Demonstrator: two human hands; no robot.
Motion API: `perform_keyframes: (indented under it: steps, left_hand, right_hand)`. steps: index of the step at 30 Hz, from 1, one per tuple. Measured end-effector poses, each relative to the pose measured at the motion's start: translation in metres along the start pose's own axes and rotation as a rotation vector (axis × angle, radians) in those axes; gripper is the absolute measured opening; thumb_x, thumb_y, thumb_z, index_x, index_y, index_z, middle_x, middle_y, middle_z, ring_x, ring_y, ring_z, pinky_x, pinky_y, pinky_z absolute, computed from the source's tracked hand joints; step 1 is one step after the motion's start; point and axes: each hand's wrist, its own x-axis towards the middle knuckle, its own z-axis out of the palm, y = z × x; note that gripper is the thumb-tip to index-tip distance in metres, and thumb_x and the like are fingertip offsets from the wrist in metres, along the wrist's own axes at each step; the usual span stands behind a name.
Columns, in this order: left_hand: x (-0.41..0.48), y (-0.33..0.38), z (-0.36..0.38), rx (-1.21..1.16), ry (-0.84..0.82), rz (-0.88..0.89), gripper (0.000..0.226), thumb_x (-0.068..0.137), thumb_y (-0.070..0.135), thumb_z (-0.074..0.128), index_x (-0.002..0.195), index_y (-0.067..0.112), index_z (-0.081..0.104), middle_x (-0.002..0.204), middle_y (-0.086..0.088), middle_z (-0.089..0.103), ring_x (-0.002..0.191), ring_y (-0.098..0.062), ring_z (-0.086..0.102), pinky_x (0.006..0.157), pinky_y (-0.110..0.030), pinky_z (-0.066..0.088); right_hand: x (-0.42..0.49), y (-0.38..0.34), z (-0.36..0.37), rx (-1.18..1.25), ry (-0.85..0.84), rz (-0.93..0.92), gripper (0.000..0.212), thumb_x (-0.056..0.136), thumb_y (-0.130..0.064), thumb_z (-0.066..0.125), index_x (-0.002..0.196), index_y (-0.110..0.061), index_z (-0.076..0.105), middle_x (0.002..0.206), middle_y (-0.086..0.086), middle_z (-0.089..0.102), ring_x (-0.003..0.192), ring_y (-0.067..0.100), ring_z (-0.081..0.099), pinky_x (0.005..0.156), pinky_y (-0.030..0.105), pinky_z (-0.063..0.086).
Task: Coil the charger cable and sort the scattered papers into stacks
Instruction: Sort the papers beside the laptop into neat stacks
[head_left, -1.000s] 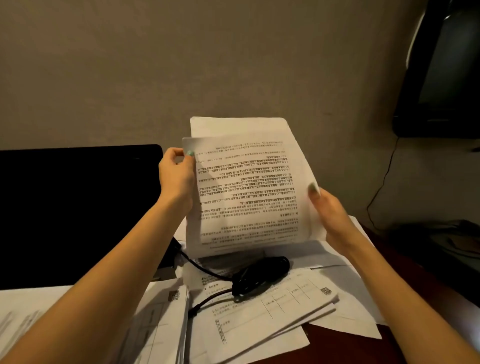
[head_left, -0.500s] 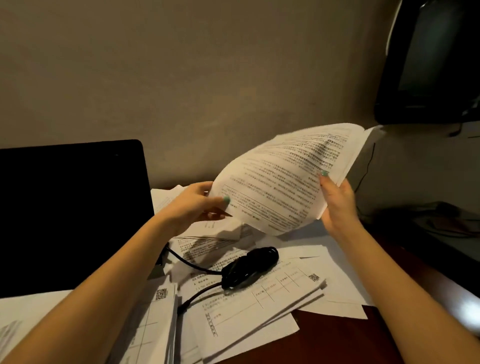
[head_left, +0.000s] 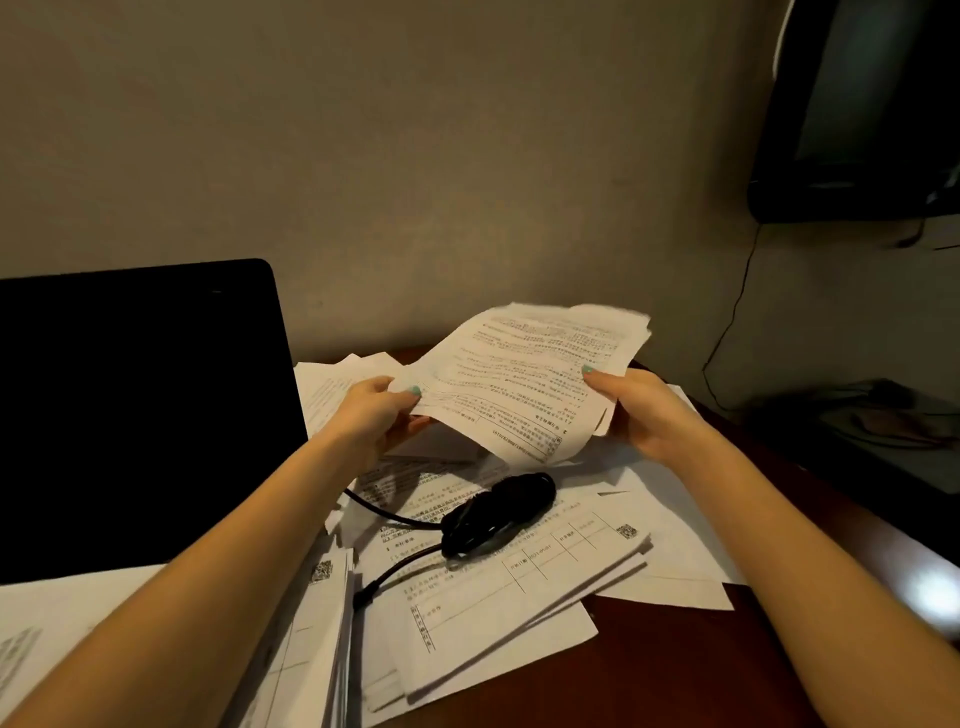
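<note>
- Dropping now: the sheaf of papers (head_left: 524, 379), upright in front of me a second ago and tipped over half a second ago, hangs nearly flat and low over the far side of the tabletop (head_left: 675, 665), near the wall.
- Left hand (head_left: 371, 415) grip: thumb on top, fingers underneath, pinching the sheaf's left edge. Right hand (head_left: 641, 410) grip pinches the right edge the same way.
- I read that as squaring-up finished and a put-down coming. As far as I can tell, the sheaf isn't resting on anything yet.
- Charger cable (head_left: 496, 512): bundled in a dark loop, lying on the loose papers (head_left: 498, 613) just nearer me than the sheaf. Two tails stray out to the left, so the coiling looks unfinished to me.
- Counting: two hands, both occupied.
- One held sheaf of several sheets, exact number unreadable.
- One cable bundle with two tails.
- One loose spread of papers mid-tabletop and one neater stack (head_left: 311, 639) near-left.
- One dark laptop screen (head_left: 140, 405) on the left and one dark monitor (head_left: 872, 104) upper right.
</note>
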Motion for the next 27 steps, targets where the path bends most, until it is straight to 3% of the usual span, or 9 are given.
perform_keyframes:
  steps: [5,10,12,15,18,21,23,24,27]
  left_hand:
    - [0.001,0.001,0.008,-0.112,0.035,0.113,0.003,0.097,0.003,0.051,0.099,0.005,0.052,0.089,-0.01,0.066,0.057,-0.007,0.067,0.05,-0.017,0.053]
    - [-0.012,0.007,0.025,-0.305,-0.219,0.042,0.016,0.091,0.02,0.06,0.084,0.006,0.057,0.083,-0.006,0.072,0.075,-0.016,0.071,0.066,-0.027,0.059]
    - [-0.019,0.004,0.034,-0.286,-0.314,0.041,0.023,0.08,0.024,0.065,0.092,0.006,0.059,0.093,-0.009,0.071,0.085,-0.021,0.07,0.072,-0.031,0.06]
    - [-0.022,-0.001,0.042,-0.121,-0.414,0.105,0.048,0.076,0.029,0.066,0.119,0.008,0.058,0.109,-0.006,0.071,0.1,-0.02,0.068,0.092,-0.036,0.053]
    - [-0.025,-0.005,0.047,0.227,-0.425,0.243,0.029,0.088,0.027,0.064,0.116,0.018,0.064,0.109,0.002,0.072,0.105,-0.016,0.066,0.101,-0.039,0.047]
    - [-0.031,-0.005,0.057,0.401,-0.383,0.311,0.014,0.093,0.027,0.061,0.107,0.027,0.065,0.101,0.012,0.071,0.091,-0.002,0.067,0.094,-0.033,0.053]
    - [-0.038,-0.002,0.065,0.425,-0.366,0.345,0.013,0.094,0.025,0.06,0.107,0.025,0.062,0.096,0.016,0.067,0.079,0.006,0.065,0.073,-0.016,0.053]
    - [-0.04,-0.001,0.069,0.43,-0.357,0.368,0.013,0.095,0.025,0.059,0.108,0.024,0.062,0.095,0.016,0.066,0.078,0.005,0.065,0.066,-0.011,0.05]
    - [-0.05,0.006,0.078,0.346,-0.296,0.444,0.013,0.096,0.018,0.057,0.106,0.019,0.064,0.101,0.004,0.068,0.086,-0.008,0.064,0.068,-0.011,0.049]
  right_hand:
    - [0.002,-0.001,0.005,0.116,0.07,-0.074,0.021,0.1,-0.009,0.047,0.117,-0.004,0.058,0.109,0.009,0.066,0.09,0.017,0.065,0.08,0.032,0.054]
    - [0.002,-0.01,0.002,0.339,0.109,-0.235,0.017,0.1,-0.009,0.046,0.109,-0.011,0.06,0.104,0.004,0.068,0.091,0.015,0.067,0.076,0.03,0.059]
    - [0.001,-0.012,0.003,0.429,0.087,-0.289,0.018,0.1,-0.008,0.044,0.11,-0.014,0.059,0.102,0.002,0.07,0.093,0.015,0.068,0.078,0.031,0.059]
    - [0.0,-0.014,0.005,0.506,0.047,-0.364,0.025,0.101,-0.006,0.041,0.121,-0.014,0.054,0.111,0.002,0.069,0.102,0.016,0.067,0.084,0.035,0.057]
    - [-0.001,-0.021,0.012,0.525,0.039,-0.359,0.026,0.102,-0.005,0.038,0.121,-0.012,0.053,0.122,0.006,0.063,0.103,0.018,0.064,0.088,0.037,0.056]
    - [-0.007,-0.034,0.019,0.513,0.017,-0.369,0.025,0.101,-0.003,0.039,0.122,-0.009,0.053,0.113,0.006,0.066,0.099,0.016,0.066,0.082,0.034,0.058]
    - [-0.013,-0.047,0.02,0.512,0.003,-0.388,0.021,0.1,-0.002,0.041,0.113,-0.011,0.055,0.102,0.003,0.07,0.092,0.014,0.069,0.078,0.033,0.059]
    - [-0.017,-0.055,0.02,0.515,-0.001,-0.398,0.02,0.1,-0.001,0.041,0.109,-0.011,0.056,0.097,0.002,0.072,0.091,0.014,0.069,0.079,0.033,0.059]
    - [-0.033,-0.08,0.018,0.511,0.004,-0.426,0.02,0.098,0.003,0.043,0.101,-0.011,0.058,0.088,0.0,0.073,0.087,0.015,0.069,0.078,0.036,0.059]
